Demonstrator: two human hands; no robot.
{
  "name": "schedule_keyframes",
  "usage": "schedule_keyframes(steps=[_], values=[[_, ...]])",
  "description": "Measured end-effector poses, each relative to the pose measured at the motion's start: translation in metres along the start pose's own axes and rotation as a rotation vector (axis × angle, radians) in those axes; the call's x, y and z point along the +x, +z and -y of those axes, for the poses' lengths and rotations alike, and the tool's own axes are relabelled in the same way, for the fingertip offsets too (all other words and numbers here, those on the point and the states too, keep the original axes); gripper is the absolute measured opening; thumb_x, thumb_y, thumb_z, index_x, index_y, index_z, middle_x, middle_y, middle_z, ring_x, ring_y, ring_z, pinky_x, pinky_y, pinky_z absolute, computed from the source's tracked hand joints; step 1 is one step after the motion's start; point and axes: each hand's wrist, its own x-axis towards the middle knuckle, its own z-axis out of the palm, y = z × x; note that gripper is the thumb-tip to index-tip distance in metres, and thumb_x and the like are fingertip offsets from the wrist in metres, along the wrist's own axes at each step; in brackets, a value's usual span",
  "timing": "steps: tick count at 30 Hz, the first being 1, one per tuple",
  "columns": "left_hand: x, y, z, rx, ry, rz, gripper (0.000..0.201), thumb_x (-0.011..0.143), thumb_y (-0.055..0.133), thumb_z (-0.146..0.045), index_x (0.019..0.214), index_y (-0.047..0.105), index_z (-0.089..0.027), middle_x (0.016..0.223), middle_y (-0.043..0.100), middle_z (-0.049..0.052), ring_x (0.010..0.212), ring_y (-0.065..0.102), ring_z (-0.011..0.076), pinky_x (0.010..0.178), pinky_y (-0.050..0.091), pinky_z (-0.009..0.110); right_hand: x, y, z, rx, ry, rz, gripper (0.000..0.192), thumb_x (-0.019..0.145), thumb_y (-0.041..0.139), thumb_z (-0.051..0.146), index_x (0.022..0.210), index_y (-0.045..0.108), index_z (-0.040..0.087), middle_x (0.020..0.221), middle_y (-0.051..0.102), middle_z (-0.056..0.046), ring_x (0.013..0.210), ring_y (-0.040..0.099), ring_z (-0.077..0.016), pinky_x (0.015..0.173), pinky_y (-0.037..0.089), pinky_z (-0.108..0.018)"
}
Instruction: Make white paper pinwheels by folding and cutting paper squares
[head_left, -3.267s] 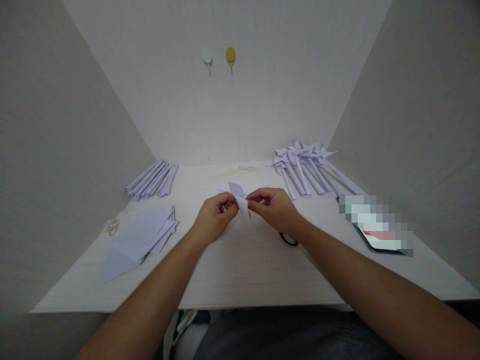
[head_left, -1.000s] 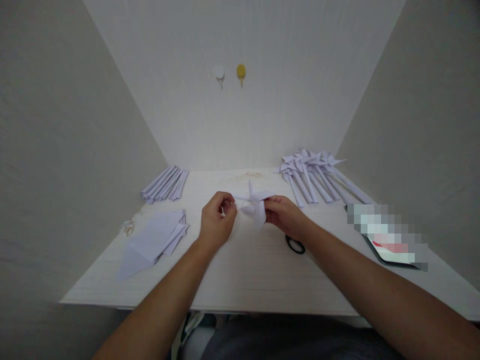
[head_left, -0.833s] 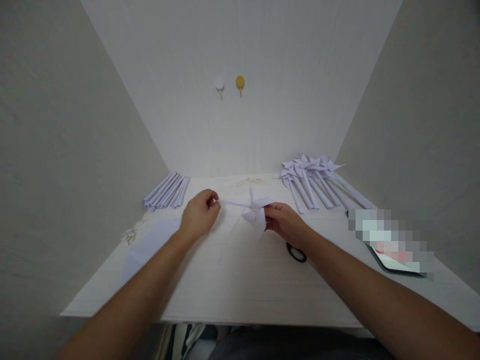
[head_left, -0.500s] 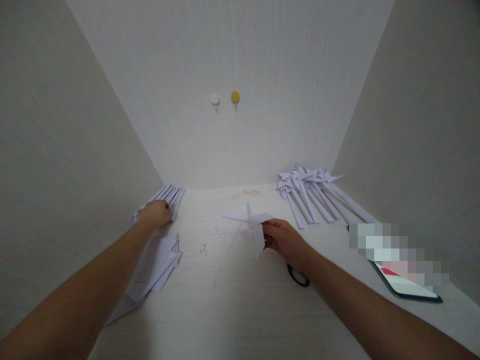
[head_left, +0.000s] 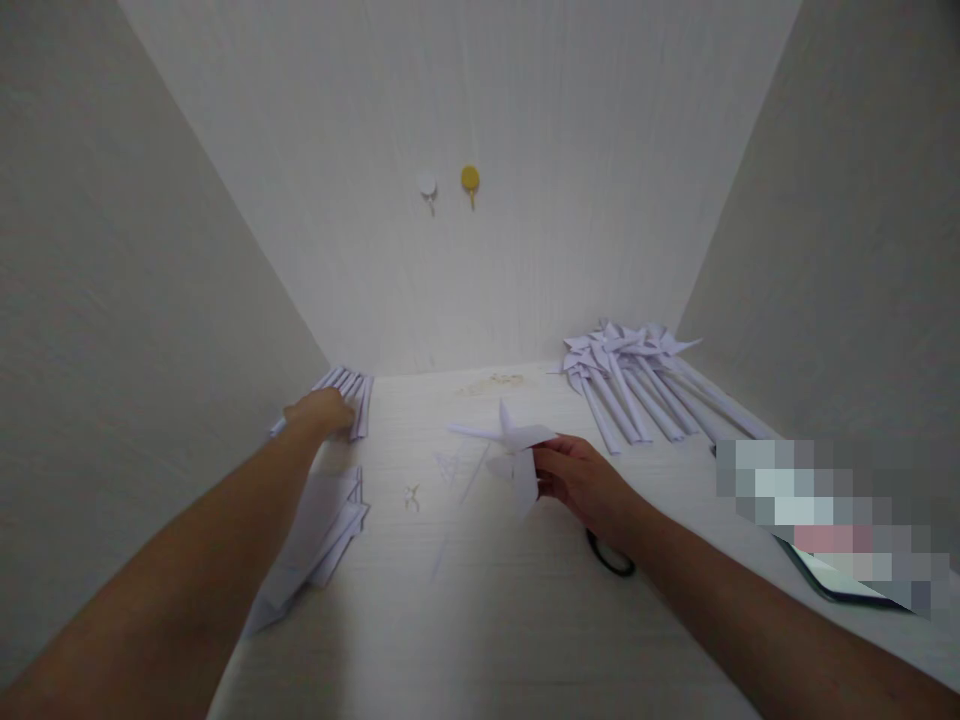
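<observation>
My right hand (head_left: 581, 480) pinches a white folded-paper pinwheel (head_left: 517, 440) by one blade, just above the table. At the far left, my left hand (head_left: 321, 410) reaches into a row of rolled paper sticks (head_left: 341, 380). Its fingers are closed around the stick at the row's right end (head_left: 361, 412), though the back of the hand partly hides them. Below that wrist lies a stack of white paper sheets (head_left: 322, 530), partly covered by the forearm. A black scissor handle (head_left: 609, 555) shows under my right wrist.
Several paper pinwheels on sticks (head_left: 630, 385) lie at the back right. A partly blurred tablet-like device (head_left: 840, 580) sits at the right edge. Paper scraps (head_left: 450, 465) and a small twisted bit (head_left: 412, 497) are mid-table. Walls enclose the table, with two hooks (head_left: 470, 180) on the back one.
My left hand has moved slightly right along the rolled sticks, and the end stick stands a little apart. My right hand keeps holding the pinwheel. The view has shifted slightly.
</observation>
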Motion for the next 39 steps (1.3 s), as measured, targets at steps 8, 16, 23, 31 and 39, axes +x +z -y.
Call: schedule_keyframes(steps=[8, 16, 23, 31, 39], values=[[-0.076, -0.038, -0.013, -0.411, -0.055, -0.007, 0.033, 0.069, 0.059, -0.027, 0.098, 0.068, -0.014, 0.085, 0.070, 0.013, 0.092, 0.069, 0.0325, 0.071, 0.056, 0.040, -0.001, 0.003, 0.004, -0.089, -0.061, -0.032, 0.016, 0.069, 0.073, 0.033, 0.069, 0.068, 0.018, 0.061, 0.062, 0.000, 0.056, 0.055, -0.0130, 0.057, 0.043, -0.029], [-0.236, -0.022, -0.042, -1.187, 0.137, 0.281, 0.023, 0.071, 0.062, -0.029, 0.090, 0.051, -0.023, 0.064, 0.058, -0.004, 0.050, 0.054, 0.0128, 0.045, 0.040, 0.022, -0.016, 0.048, 0.044, -0.102, -0.228, -0.124, 0.016, 0.070, 0.069, 0.034, 0.067, 0.066, 0.018, 0.059, 0.061, 0.001, 0.057, 0.054, -0.0130, 0.057, 0.042, -0.028], [-0.327, -0.006, -0.056, -1.453, 0.129, 0.307, 0.041, 0.089, 0.058, -0.058, 0.109, 0.059, -0.022, 0.055, 0.033, -0.010, 0.043, 0.021, 0.0077, 0.044, 0.013, 0.021, -0.062, 0.092, 0.052, -0.045, -0.360, -0.267, 0.016, 0.073, 0.066, 0.036, 0.073, 0.064, 0.020, 0.059, 0.060, 0.002, 0.058, 0.053, -0.0141, 0.058, 0.041, -0.028], [-0.370, -0.001, -0.052, -1.278, 0.146, 0.195, 0.042, 0.087, 0.061, -0.060, 0.103, 0.067, -0.022, 0.051, 0.043, -0.006, 0.045, 0.031, 0.0107, 0.048, 0.023, 0.025, -0.119, 0.107, 0.051, -0.070, -0.489, -0.208, 0.013, 0.083, 0.064, 0.032, 0.077, 0.066, 0.021, 0.069, 0.063, 0.000, 0.065, 0.054, -0.0150, 0.062, 0.043, -0.029], [-0.381, -0.005, -0.046, -1.264, 0.155, 0.243, 0.046, 0.089, 0.060, -0.058, 0.116, 0.067, -0.022, 0.059, 0.044, -0.003, 0.052, 0.033, 0.0120, 0.050, 0.023, 0.026, -0.132, 0.113, 0.047, -0.189, -0.532, -0.188, 0.020, 0.089, 0.066, 0.040, 0.085, 0.068, 0.021, 0.076, 0.068, -0.003, 0.071, 0.058, -0.0177, 0.067, 0.048, -0.030]])
